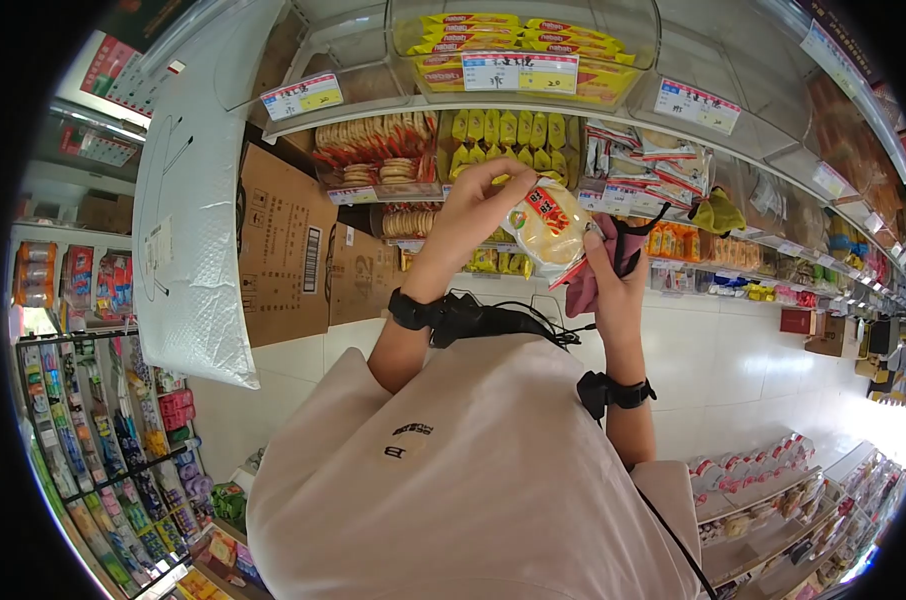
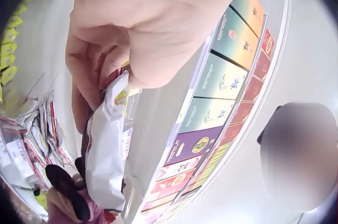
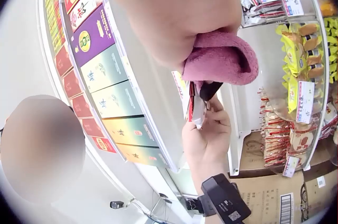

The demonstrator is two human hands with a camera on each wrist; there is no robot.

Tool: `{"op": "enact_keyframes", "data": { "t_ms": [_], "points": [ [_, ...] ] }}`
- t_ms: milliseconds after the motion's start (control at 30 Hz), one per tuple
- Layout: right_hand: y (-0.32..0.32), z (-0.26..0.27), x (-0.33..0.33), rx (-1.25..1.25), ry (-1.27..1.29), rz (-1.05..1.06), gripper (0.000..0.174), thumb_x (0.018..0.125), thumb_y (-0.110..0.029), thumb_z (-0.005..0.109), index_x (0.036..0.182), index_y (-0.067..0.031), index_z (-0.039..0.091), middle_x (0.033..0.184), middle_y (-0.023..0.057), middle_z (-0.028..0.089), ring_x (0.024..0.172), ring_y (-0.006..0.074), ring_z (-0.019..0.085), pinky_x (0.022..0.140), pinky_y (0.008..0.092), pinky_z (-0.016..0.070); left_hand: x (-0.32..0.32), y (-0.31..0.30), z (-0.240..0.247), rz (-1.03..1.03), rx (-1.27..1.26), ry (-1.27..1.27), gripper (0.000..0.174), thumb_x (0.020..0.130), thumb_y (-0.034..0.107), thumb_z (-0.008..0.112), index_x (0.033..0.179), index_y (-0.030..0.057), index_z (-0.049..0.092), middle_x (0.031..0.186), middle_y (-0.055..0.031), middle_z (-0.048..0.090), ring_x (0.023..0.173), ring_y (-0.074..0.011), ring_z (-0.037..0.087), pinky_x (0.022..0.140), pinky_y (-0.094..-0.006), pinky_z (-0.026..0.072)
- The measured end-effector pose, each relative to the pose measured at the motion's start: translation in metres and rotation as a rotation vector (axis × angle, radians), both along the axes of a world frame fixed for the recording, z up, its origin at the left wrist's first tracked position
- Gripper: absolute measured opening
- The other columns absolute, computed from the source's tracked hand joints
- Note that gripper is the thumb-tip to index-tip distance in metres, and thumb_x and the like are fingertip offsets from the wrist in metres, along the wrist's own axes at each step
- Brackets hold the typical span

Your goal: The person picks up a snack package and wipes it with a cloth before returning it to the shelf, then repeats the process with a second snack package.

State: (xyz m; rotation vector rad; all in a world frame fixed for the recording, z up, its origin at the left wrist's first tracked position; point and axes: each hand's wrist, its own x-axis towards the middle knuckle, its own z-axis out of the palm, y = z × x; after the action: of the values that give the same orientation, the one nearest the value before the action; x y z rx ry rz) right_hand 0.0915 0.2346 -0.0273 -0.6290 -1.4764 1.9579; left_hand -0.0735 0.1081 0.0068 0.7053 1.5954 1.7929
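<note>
Between my hands, in front of the shelf, is a wrapped rice cracker packet (image 1: 550,222) with a red label and clear film. My left hand (image 1: 485,208) pinches its upper left edge with curled fingers. My right hand (image 1: 618,275) holds the lower right edge with the thumb on the front, and also grips a folded mauve cloth (image 1: 581,292). In the left wrist view the packet's white side (image 2: 107,147) shows below the left hand. The right wrist view has the cloth (image 3: 222,57) under the right hand, hiding most of the packet. A black strap (image 1: 638,230) hangs by the cloth.
Shelf bins ahead hold yellow-wrapped snacks (image 1: 508,128), round crackers (image 1: 373,140) and white-and-red packets (image 1: 648,160). Brown cartons (image 1: 285,240) and a silvery padded sheet (image 1: 193,250) stand at the left. Low racks (image 1: 763,490) are at the lower right.
</note>
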Motion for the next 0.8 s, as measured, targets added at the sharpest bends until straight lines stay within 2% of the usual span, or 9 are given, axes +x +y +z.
{"op": "enact_keyframes", "data": {
  "t_ms": [33, 133, 233, 333, 433, 533, 633, 733, 800],
  "points": [
    [0.002, -0.002, 0.000, -0.007, 0.020, -0.013, 0.029, 0.094, -0.011, 0.071, 0.116, 0.0043, 0.062, 0.083, -0.0019, 0.061, 0.064, 0.0043, 0.056, 0.058, 0.0220, 0.0495, 0.002, 0.000, 0.002, -0.007, 0.010, -0.051, 0.016, 0.097, 0.016, 0.067, 0.101, 0.0002, 0.068, 0.091, 0.0037, 0.064, 0.082, -0.0024, 0.058, 0.068, -0.0187, 0.0435],
    [0.004, 0.006, 0.006, 0.023, -0.025, 0.036, 0.027, 0.094, -0.011, 0.071, 0.116, 0.0022, 0.062, 0.077, -0.0033, 0.060, 0.061, 0.0028, 0.054, 0.056, 0.0217, 0.0475, 0.005, -0.005, 0.021, -0.067, -0.076, 0.054, 0.019, 0.096, 0.017, 0.069, 0.107, 0.0006, 0.070, 0.090, 0.0038, 0.066, 0.082, -0.0027, 0.059, 0.068, -0.0186, 0.0436],
    [0.004, 0.013, 0.011, 0.110, -0.028, 0.067, 0.024, 0.095, -0.009, 0.070, 0.114, 0.0015, 0.061, 0.071, -0.0034, 0.058, 0.055, 0.0026, 0.051, 0.053, 0.0219, 0.0462, -0.003, -0.007, 0.014, -0.092, -0.049, 0.092, 0.022, 0.095, 0.017, 0.070, 0.109, 0.0000, 0.071, 0.090, 0.0027, 0.067, 0.083, -0.0032, 0.060, 0.067, -0.0194, 0.0438],
    [0.003, 0.024, 0.016, 0.061, -0.080, 0.162, 0.020, 0.095, -0.006, 0.069, 0.112, 0.0015, 0.061, 0.069, -0.0021, 0.057, 0.049, 0.0031, 0.049, 0.048, 0.0219, 0.0432, -0.003, -0.008, 0.017, -0.158, -0.095, 0.099, 0.022, 0.095, 0.017, 0.071, 0.107, -0.0006, 0.073, 0.090, 0.0011, 0.067, 0.083, -0.0039, 0.060, 0.067, -0.0194, 0.0437],
    [0.003, 0.022, 0.019, 0.188, -0.095, 0.161, 0.016, 0.094, -0.004, 0.068, 0.106, 0.0012, 0.060, 0.068, -0.0012, 0.056, 0.047, 0.0038, 0.048, 0.044, 0.0220, 0.0408, -0.008, -0.008, 0.004, -0.162, -0.058, 0.115, 0.021, 0.091, 0.017, 0.075, 0.101, -0.0017, 0.075, 0.086, -0.0012, 0.070, 0.081, -0.0040, 0.062, 0.070, -0.0181, 0.0467],
    [-0.001, 0.019, 0.019, 0.168, -0.061, 0.182, 0.014, 0.094, -0.003, 0.069, 0.101, -0.0007, 0.057, 0.066, -0.0018, 0.054, 0.047, 0.0041, 0.048, 0.045, 0.0222, 0.0402, -0.007, -0.009, 0.004, -0.158, 0.024, -0.091, 0.020, 0.091, 0.013, 0.073, 0.105, -0.0017, 0.073, 0.093, -0.0009, 0.069, 0.085, -0.0077, 0.063, 0.077, -0.0223, 0.0464],
    [-0.004, 0.011, 0.014, 0.402, 0.009, 0.154, 0.015, 0.094, -0.002, 0.069, 0.097, -0.0021, 0.054, 0.069, -0.0006, 0.054, 0.048, 0.0043, 0.049, 0.045, 0.0216, 0.0400, -0.006, -0.005, -0.006, -0.023, 0.108, -0.315, 0.019, 0.090, 0.012, 0.073, 0.105, 0.0003, 0.073, 0.096, -0.0019, 0.071, 0.086, -0.0107, 0.065, 0.081, -0.0248, 0.0479],
    [-0.001, 0.007, 0.012, 0.569, -0.022, 0.124, 0.015, 0.094, -0.003, 0.068, 0.097, -0.0028, 0.053, 0.075, 0.0015, 0.056, 0.051, 0.0047, 0.051, 0.046, 0.0218, 0.0411, 0.007, 0.004, 0.001, 0.066, 0.141, -0.443, 0.023, 0.091, 0.019, 0.073, 0.105, 0.0007, 0.075, 0.095, -0.0034, 0.073, 0.085, -0.0092, 0.066, 0.078, -0.0217, 0.0487],
    [-0.005, 0.020, 0.012, 0.357, -0.069, 0.102, 0.014, 0.095, -0.004, 0.067, 0.100, -0.0024, 0.054, 0.078, 0.0020, 0.057, 0.053, 0.0051, 0.053, 0.048, 0.0222, 0.0425, 0.010, 0.008, 0.001, 0.054, 0.178, -0.533, 0.025, 0.093, 0.021, 0.072, 0.107, 0.0004, 0.075, 0.097, -0.0043, 0.074, 0.089, -0.0100, 0.067, 0.080, -0.0224, 0.0491]
  ]
}}
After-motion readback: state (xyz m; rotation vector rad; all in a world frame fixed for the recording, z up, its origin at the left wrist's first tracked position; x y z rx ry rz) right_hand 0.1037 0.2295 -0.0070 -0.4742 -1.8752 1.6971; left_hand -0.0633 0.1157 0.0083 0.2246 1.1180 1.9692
